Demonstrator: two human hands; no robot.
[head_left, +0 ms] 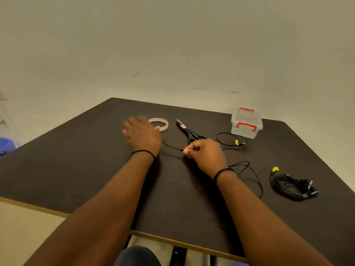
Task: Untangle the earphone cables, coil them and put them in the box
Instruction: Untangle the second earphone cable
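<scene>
Two hands [142, 134] [206, 154], three earphone cables [247, 175] [231, 141] [292, 186], one box [246, 122]

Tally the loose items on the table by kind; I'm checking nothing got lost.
Earphone cables: 3, one pinched by the right hand, one coiled, one bundled
Tape roll: 1
Scissors: 1
Clear box: 1
Total: 6

1. Dark brown wood-grain bench [96, 166]: matt, pale edge.
2. Clear lidded plastic box [246, 122]: frosted, glossy red clips.
3. Black-handled scissors [187, 131]: metal blades, plastic grips.
4. Translucent tape roll [160, 123]: glossy.
5. Thin black earphone cable [255, 177]: smooth.
</scene>
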